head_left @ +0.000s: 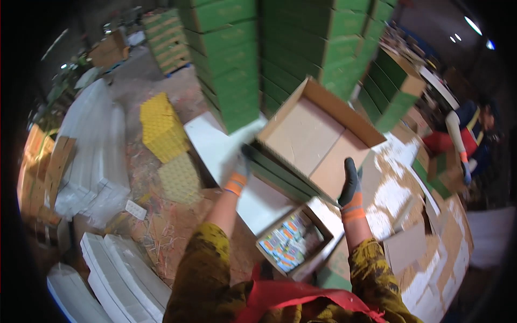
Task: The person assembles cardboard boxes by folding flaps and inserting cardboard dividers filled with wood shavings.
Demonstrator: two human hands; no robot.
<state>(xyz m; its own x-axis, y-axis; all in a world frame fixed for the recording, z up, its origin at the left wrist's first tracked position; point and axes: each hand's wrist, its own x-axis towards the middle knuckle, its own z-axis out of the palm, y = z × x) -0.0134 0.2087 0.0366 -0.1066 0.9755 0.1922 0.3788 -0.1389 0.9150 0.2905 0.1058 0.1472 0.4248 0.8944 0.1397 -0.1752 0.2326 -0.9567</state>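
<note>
An open, shallow cardboard box (323,134), brown inside and green outside, is held tilted between my gloved hands. My left hand (240,168), blurred by motion, grips its left side near the corner; its fingers are partly hidden. At the near right corner my right hand (351,185) holds the box, thumb up along the edge and the other fingers out of sight. Dark green layers show on the near side; whether these are one box or two stacked I cannot tell. Closer to me stands a smaller open carton (264,247) with several colourful small packs inside.
Tall stacks of green boxes (231,70) rise ahead. Yellow egg-tray-like stacks (161,126) and plastic-wrapped white bundles (94,156) are on the left. A white-patched cardboard surface (393,194) lies at right, where another person (463,134) handles a box.
</note>
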